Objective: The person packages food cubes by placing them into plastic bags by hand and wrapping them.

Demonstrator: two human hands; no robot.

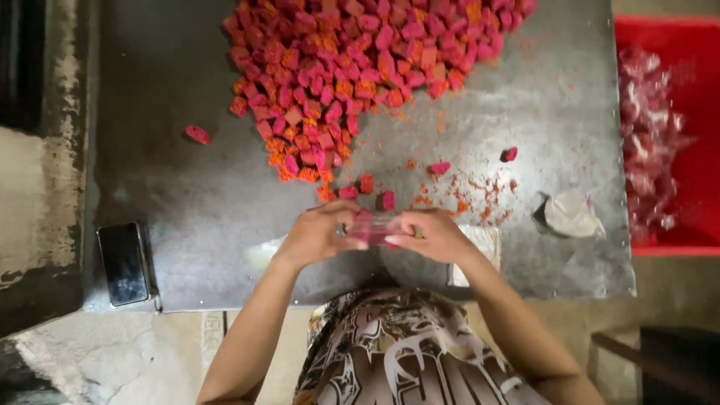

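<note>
While both hands meet just above the near edge of the metal table (187, 210), the left hand (319, 236) and the right hand (431, 236) pinch a small pink block in a clear wrapper (373, 227) between them, fingers of each side closed on its ends; the block sits off the table surface, held between the 2 hands close to the person's chest. Just beyond the hands lie a few loose pink and orange blocks, one of them (385, 200) very near the fingertips, and further back a large heap of pink and orange blocks (352, 67) spreads across the far half of the table. Orange crumbs (465, 199) are scattered to the right of the loose pieces (they look like powder shed from the blocks). A single stray block (198, 134) rests well apart on the left. A dark phone (124, 263) lies flat at the table's near left corner. To the right, a crumpled pale wrapper or cloth (571, 214) sits on the metal, and beside the table a red crate (701, 90) holds a pile of wrapped pieces (646, 135). A patterned shirt (397, 352) fills the bottom of the view.
</note>
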